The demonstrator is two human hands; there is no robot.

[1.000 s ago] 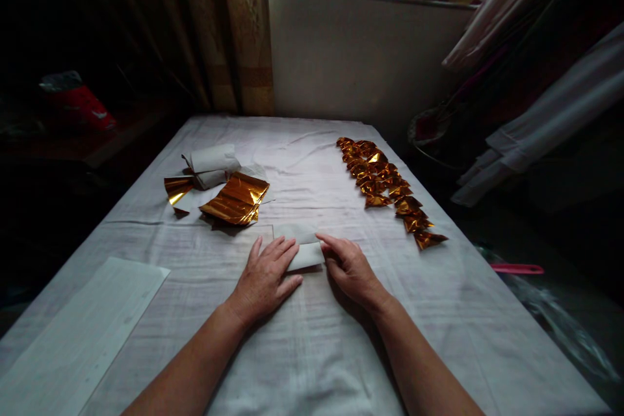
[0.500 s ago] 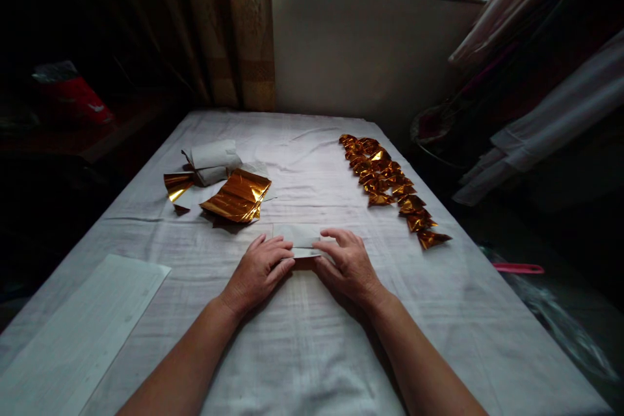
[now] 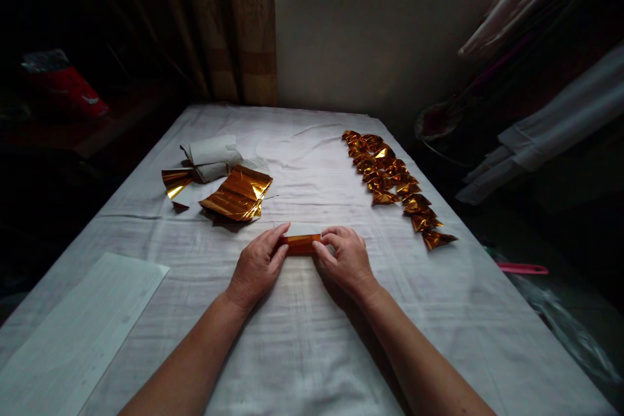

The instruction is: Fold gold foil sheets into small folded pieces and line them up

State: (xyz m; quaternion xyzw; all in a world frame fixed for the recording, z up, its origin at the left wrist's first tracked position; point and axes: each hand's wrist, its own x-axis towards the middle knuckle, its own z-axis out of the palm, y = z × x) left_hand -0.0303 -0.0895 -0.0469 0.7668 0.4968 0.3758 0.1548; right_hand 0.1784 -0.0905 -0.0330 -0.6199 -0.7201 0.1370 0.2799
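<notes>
Foil sheet (image 3: pixel 301 246), partly folded with its amber side showing, spans the gap between the hands: the left hand (image 3: pixel 256 265) pinches one end, the right hand (image 3: pixel 348 256) the other. From here I see wide cloth (image 3: pixel 309 159) between the gold stack (image 3: pixel 238 194) and the folded gold pieces (image 3: pixel 385 175), which follow its right edge, well apart from both hands.
</notes>
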